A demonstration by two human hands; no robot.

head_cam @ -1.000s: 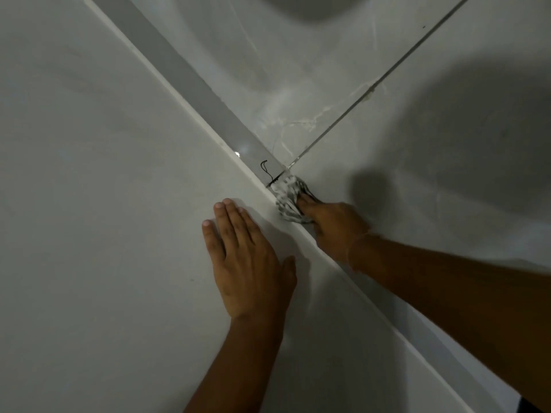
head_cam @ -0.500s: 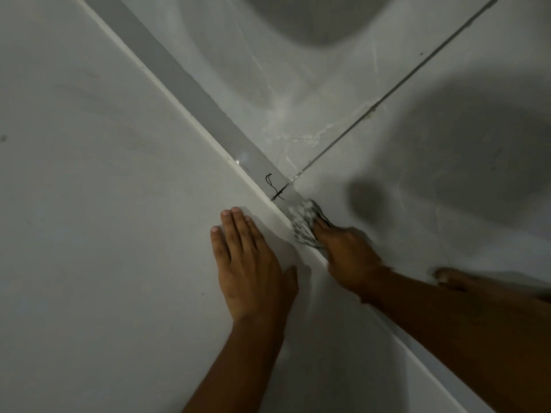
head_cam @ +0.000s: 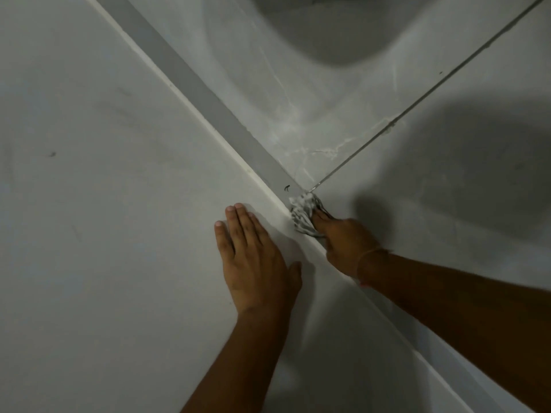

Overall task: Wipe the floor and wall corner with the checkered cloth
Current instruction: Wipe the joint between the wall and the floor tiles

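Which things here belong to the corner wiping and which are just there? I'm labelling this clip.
In the job: checkered cloth, right hand pressing it, floor-wall corner, left hand flat on the wall.

Just there: dark squiggle, floor grout line.

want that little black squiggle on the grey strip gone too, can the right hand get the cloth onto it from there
Probably yes. The right hand presses the checkered cloth on the grey strip right beside the black mark, with bare strip between them. The left hand lies flat on the wall, clear of that path.
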